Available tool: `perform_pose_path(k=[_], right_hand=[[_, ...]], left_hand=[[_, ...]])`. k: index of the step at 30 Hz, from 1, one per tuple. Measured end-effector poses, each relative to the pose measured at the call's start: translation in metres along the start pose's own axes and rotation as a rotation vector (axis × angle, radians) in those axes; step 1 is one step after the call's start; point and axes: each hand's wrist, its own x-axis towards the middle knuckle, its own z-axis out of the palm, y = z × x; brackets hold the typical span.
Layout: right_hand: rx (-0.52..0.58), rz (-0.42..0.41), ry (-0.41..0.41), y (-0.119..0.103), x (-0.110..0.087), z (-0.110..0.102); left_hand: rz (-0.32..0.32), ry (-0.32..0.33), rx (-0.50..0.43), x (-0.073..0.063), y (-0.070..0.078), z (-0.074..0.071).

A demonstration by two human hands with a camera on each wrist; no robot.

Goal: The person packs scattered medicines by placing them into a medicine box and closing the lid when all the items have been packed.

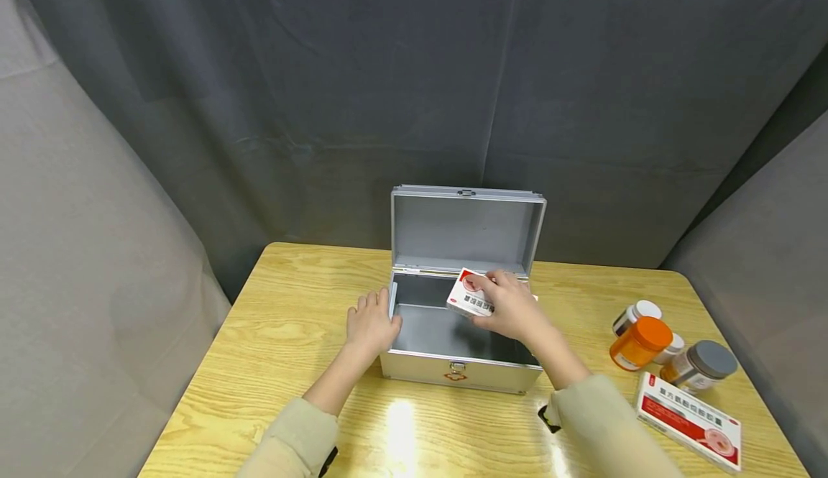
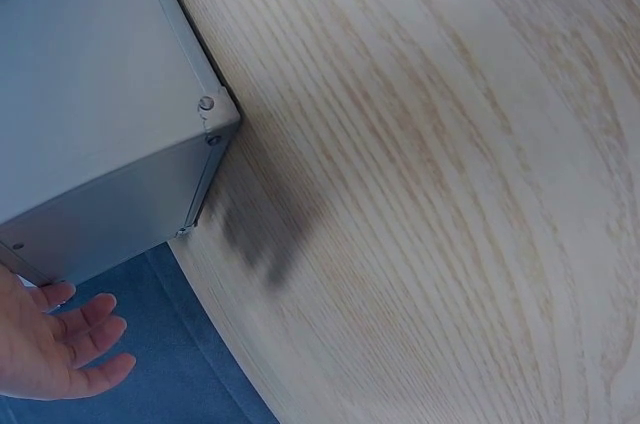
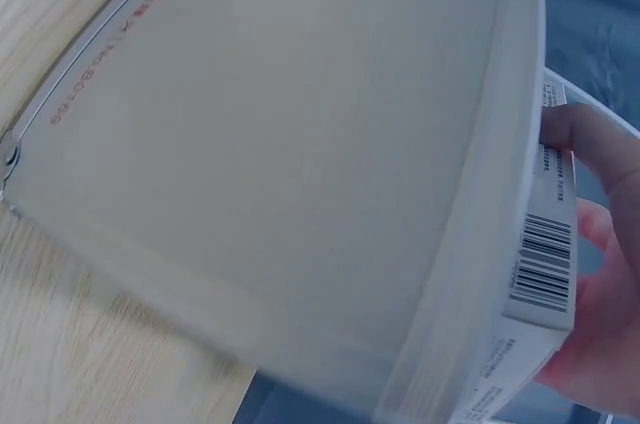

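- Left hand (image 1: 372,323): at the left wall of the open metal case (image 1: 420,366) on the desk (image 1: 284,320); fingers spread loosely. So light a contact might let the case slide if its rim is knocked.
- Small medicine box (image 1: 466,301): tilted, above the case's opening, toward its right side.
- Right hand (image 1: 514,311): fingers narrowed, pinching that box. A slack pinch could drop it askew; a low wrist could catch the rim.
- Right of the case: orange bottle (image 1: 637,348), white-lidded bottle (image 1: 639,313), smaller bottle (image 1: 670,347) and grey-lidded jar (image 1: 705,363) in a close cluster, flat medicine box (image 1: 688,420) nearer. A sweeping right forearm could topple the cluster.
- Left wrist view: shows the case's outer side wall and gaps between the left fingers, unclear from the head.
- Right wrist view: shows the held box's barcode (image 3: 543,259) and red lettering (image 3: 125,29) on an outer wall; the head view shows neither.
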Motion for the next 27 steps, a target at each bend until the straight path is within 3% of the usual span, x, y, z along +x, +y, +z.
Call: perform_pose_path(k=[27], right_hand=[[-0.031,-0.138,-0.279,-0.038,0.043,0.045]], left_hand=[[-0.008,0.027,0.005,0.002,0.0,0.003]])
